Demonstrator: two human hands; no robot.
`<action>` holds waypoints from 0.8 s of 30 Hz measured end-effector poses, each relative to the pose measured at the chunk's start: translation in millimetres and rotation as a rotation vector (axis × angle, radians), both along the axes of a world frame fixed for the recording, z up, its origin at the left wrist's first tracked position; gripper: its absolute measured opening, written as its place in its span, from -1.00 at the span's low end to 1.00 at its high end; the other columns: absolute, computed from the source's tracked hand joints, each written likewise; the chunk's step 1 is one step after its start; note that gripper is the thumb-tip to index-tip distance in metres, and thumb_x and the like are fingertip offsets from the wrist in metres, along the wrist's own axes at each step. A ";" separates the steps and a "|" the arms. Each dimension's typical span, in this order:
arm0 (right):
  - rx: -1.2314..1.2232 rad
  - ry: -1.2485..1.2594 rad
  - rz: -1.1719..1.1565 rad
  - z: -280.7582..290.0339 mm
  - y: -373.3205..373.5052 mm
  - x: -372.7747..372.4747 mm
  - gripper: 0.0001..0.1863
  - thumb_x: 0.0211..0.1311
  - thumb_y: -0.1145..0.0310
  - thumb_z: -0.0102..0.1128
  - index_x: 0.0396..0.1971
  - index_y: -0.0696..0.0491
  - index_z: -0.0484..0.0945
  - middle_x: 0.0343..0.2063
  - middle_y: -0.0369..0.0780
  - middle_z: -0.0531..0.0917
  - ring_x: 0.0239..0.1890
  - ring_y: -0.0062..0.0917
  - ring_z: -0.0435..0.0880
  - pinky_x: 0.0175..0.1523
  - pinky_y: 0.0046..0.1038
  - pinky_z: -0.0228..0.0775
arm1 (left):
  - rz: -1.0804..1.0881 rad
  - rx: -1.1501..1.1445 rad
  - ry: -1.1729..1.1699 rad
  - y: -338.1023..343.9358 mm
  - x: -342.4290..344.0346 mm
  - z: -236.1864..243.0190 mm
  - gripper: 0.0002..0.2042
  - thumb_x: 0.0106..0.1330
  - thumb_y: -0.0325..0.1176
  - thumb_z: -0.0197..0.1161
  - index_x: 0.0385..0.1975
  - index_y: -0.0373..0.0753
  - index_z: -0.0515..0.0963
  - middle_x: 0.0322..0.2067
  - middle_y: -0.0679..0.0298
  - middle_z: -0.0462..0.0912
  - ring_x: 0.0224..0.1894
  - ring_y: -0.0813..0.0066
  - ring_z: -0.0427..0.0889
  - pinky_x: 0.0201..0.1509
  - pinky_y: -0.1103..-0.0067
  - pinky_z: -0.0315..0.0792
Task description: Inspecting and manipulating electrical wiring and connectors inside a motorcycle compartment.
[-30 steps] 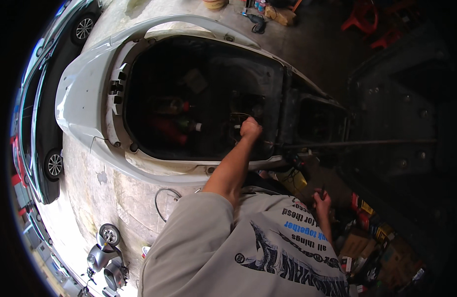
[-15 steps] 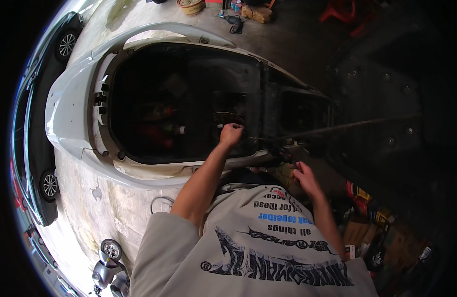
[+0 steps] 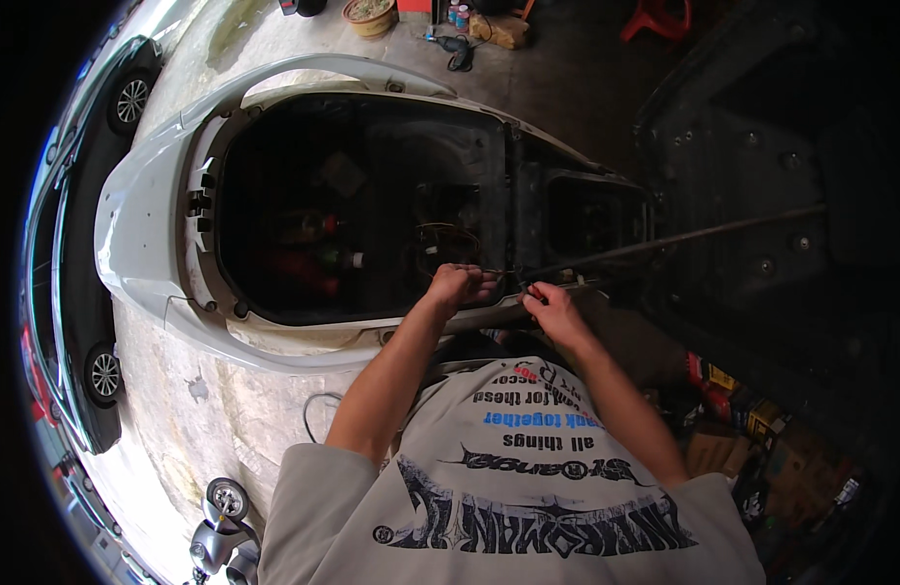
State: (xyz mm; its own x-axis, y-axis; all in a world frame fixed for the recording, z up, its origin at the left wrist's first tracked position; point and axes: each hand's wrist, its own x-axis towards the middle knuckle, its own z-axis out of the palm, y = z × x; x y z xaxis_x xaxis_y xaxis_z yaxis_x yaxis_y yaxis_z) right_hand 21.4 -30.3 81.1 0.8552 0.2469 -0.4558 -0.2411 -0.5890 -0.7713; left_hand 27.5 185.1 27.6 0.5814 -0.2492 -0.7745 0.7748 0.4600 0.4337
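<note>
An open white scooter body [image 3: 138, 219] holds a black storage tub [image 3: 372, 146] with bottles [image 3: 338, 258] lying inside and thin wires [image 3: 445, 229] coming through an opening in it. At the tub's near right edge, my left hand [image 3: 460, 288] pinches what looks like a thin wire, with its fingers curled. Just right of it, my right hand [image 3: 552, 317] grips a small dark, red-handled tool [image 3: 536, 291], its tip close to the wire. What the tool is exactly, I cannot make out.
The raised black seat [image 3: 762, 146] with a long rod [image 3: 723, 224] is on the right. A dark car [image 3: 79, 253] and a scooter [image 3: 216, 531] are at the left. A drill [image 3: 455, 49], plant pot [image 3: 367, 18] and red chair [image 3: 655, 19] stand beyond; cluttered boxes [image 3: 723, 448] lie lower right.
My right hand has risen from low beside my body to the tub's edge, next to my left hand. My left hand has moved down and left, toward the near rim.
</note>
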 end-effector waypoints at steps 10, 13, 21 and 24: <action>-0.031 0.101 0.076 11.9 14.3 -3.3 -0.73 0.08 0.21 0.19 -0.45 0.16 0.56 -0.53 -0.08 0.62 -0.43 -0.33 0.65 -0.31 -0.39 0.40 | 0.102 -0.196 0.157 -11.4 -2.5 18.6 -0.71 0.33 -0.43 -0.07 -0.01 -0.42 0.37 0.07 0.02 0.48 0.13 0.21 0.46 0.18 0.42 0.41; -0.053 0.086 0.106 12.6 19.6 -5.5 -0.72 0.07 0.20 0.18 -0.45 0.14 0.57 -0.53 -0.07 0.62 -0.43 -0.30 0.65 -0.31 -0.38 0.41 | 0.107 -0.261 0.138 -9.7 -5.1 11.6 -0.70 0.32 -0.41 -0.06 0.01 -0.38 0.37 0.08 0.07 0.48 0.15 0.27 0.45 0.18 0.45 0.38; -0.108 0.099 0.100 19.2 27.6 -6.3 -0.73 0.07 0.20 0.18 -0.45 0.13 0.58 -0.52 -0.07 0.63 -0.39 -0.23 0.66 -0.30 -0.34 0.42 | 0.037 -0.259 0.103 -11.7 -8.6 9.7 -0.64 0.34 -0.35 -0.08 0.10 -0.33 0.33 0.11 0.17 0.47 0.17 0.35 0.44 0.17 0.52 0.32; -0.090 0.107 0.086 17.2 27.9 -7.1 -0.73 0.07 0.20 0.19 -0.46 0.14 0.58 -0.52 -0.07 0.63 -0.39 -0.22 0.66 -0.30 -0.34 0.43 | 0.025 -0.241 0.099 -13.6 -8.8 16.2 -0.63 0.35 -0.35 -0.09 0.11 -0.33 0.32 0.11 0.19 0.47 0.17 0.37 0.44 0.16 0.54 0.33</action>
